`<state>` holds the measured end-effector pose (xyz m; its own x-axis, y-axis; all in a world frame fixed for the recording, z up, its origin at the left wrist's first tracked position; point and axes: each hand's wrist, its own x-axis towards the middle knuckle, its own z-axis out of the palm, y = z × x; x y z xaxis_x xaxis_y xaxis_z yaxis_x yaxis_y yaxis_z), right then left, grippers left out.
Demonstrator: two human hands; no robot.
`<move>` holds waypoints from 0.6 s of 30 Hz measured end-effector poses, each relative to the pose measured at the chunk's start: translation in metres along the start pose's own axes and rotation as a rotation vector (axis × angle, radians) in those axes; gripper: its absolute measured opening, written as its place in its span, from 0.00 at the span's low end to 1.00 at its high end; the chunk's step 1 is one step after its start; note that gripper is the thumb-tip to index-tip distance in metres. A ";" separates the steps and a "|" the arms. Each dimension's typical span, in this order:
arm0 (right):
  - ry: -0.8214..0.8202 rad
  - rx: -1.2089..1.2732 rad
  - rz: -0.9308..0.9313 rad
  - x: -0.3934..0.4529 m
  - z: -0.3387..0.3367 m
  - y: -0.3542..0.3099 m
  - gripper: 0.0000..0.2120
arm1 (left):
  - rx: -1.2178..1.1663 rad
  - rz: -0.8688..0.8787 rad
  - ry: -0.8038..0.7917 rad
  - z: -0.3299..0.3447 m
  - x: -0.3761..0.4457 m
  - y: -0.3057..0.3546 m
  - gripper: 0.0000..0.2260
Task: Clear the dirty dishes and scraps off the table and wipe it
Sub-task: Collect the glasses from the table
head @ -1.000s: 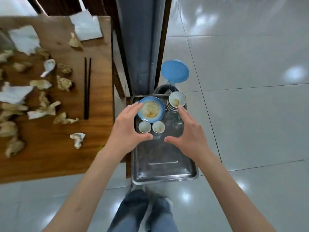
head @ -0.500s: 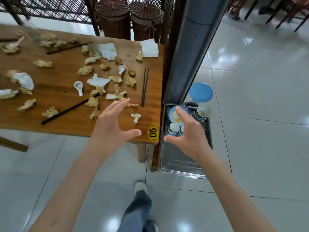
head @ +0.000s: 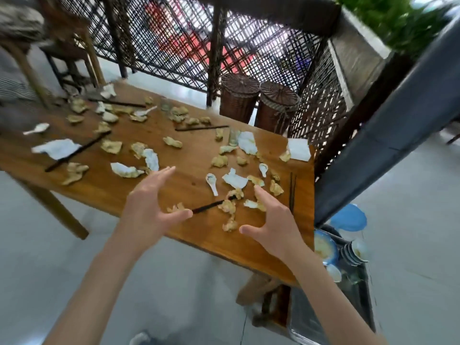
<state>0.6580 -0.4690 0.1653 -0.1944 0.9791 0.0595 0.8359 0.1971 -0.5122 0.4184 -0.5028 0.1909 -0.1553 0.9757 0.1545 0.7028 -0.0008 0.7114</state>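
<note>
Landmark: wooden tabletop (head: 189,235), brown, set on a pale glossy tile floor (head: 410,220).

Nearest, over the tabletop's near edge: left hand (head: 146,210) and right hand (head: 276,227), both released, fingers spread, grasping nothing.

Beyond the hands, on the tabletop: tan food scraps (head: 227,207) scattered across its whole surface; black chopsticks (head: 211,205) lying between the two hands; a second black pair (head: 291,192) along the right edge; a white soup spoon (head: 211,183) and another (head: 263,168) toward the right end; crumpled white napkins (head: 235,180) among the scraps, one (head: 298,149) at the far right corner. More chopsticks, spoons and napkins lie toward the left end, blurred.

Right of the tabletop, lower: metal tray (head: 323,317) with a blue plate (head: 323,247), stacked small bowls (head: 354,252) and a small cup (head: 333,272); a blue lid (head: 348,217) behind it. A grey pillar (head: 388,135) rises beside the right edge.

Behind the tabletop: two woven baskets (head: 258,100), a dark lattice screen (head: 189,43), a wooden chair (head: 69,48) at far left, green foliage (head: 393,16) at upper right.

Writing: none legible.

Change from half a second ago: view has swung left and up; both hands have come from beside the tray to above the tabletop; the "05" tag on its edge is no longer seen.
</note>
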 end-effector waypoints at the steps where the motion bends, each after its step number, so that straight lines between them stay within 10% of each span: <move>1: 0.006 0.008 0.002 0.017 0.010 -0.015 0.47 | 0.018 -0.008 0.010 -0.016 0.013 -0.018 0.39; 18: 0.092 -0.001 0.198 0.193 0.096 -0.068 0.44 | 0.060 0.071 -0.144 -0.038 0.218 -0.141 0.40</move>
<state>0.5147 -0.2981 0.1297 0.0216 0.9991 0.0355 0.8538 0.0000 -0.5205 0.2593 -0.2981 0.1504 -0.0056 0.9949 0.1005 0.7493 -0.0624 0.6593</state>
